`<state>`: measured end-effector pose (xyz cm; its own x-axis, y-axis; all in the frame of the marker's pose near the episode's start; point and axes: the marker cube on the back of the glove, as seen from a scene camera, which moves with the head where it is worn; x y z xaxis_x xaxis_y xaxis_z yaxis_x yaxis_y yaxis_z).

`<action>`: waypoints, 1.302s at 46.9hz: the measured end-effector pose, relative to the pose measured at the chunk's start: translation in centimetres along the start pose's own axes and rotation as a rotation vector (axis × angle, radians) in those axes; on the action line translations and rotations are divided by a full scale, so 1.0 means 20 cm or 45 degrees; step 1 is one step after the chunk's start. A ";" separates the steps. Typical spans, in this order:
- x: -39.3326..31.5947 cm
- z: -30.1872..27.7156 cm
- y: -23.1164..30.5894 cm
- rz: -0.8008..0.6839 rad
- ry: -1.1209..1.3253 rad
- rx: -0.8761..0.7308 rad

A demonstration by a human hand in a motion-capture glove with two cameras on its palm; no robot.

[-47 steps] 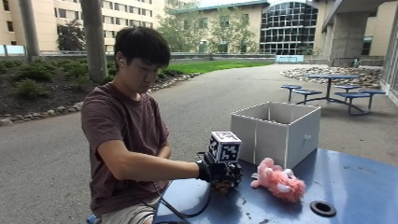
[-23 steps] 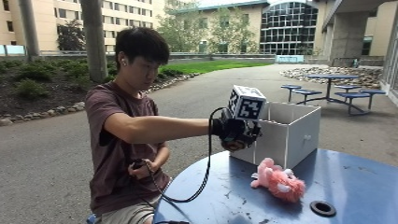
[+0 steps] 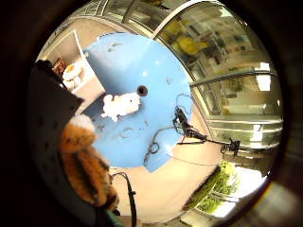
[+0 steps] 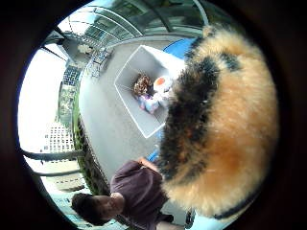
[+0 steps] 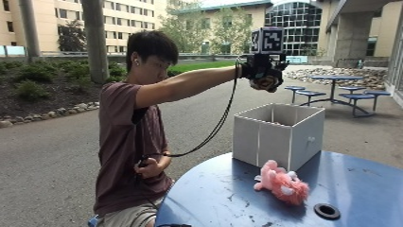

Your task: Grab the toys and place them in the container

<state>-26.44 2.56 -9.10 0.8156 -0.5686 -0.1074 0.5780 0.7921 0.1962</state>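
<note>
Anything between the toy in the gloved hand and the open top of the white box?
Nothing: in the outside view the right hand grips the orange toy above the white box, only open air between them.

site: outdoor paved courtyard, campus-like | shown by: multi-storey buildings point(image 5: 126, 19), glass-fronted block point(image 5: 296, 19), lawn point(image 5: 195, 67), trees point(image 5: 189, 23), planted bed edged with stones point(image 5: 44, 116) | seating: round blue tabletop point(image 5: 353, 184), more blue picnic tables point(image 5: 334, 90) seen behind

Box point(image 5: 277, 135) on table point(image 5: 220, 198), plush point(image 5: 281, 182) just before it, toys point(image 4: 152, 91) inside
</note>
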 end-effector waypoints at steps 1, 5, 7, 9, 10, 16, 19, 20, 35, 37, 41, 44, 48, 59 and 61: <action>-0.02 -0.01 -0.02 -0.012 0.013 0.001; -0.29 -0.08 -0.22 -0.010 -0.036 0.030; -0.41 -0.10 -0.31 -0.016 -0.038 0.043; -0.50 -0.11 -0.38 -0.029 -0.033 0.057; -0.54 -0.12 -0.42 -0.036 -0.031 0.062; -0.76 -0.11 -0.59 -0.086 -0.034 0.116; -0.84 -0.11 -0.66 -0.090 -0.029 0.146; -0.86 -0.11 -0.68 -0.086 -0.028 0.149; -1.02 0.05 -0.80 -0.029 0.043 -0.247; -1.03 0.05 -0.81 -0.038 0.039 -0.222; -0.95 0.04 -0.76 -0.066 -0.029 -0.164; -0.88 0.03 -0.73 -0.056 -0.044 -0.164; -0.82 0.00 -0.70 -0.033 -0.024 -0.157; -0.45 -0.07 -0.46 0.066 0.031 -0.140; -0.37 -0.09 -0.41 0.077 0.032 -0.133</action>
<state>-37.20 0.73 -11.60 0.8486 -0.5145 -0.1230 0.5264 0.8442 0.1007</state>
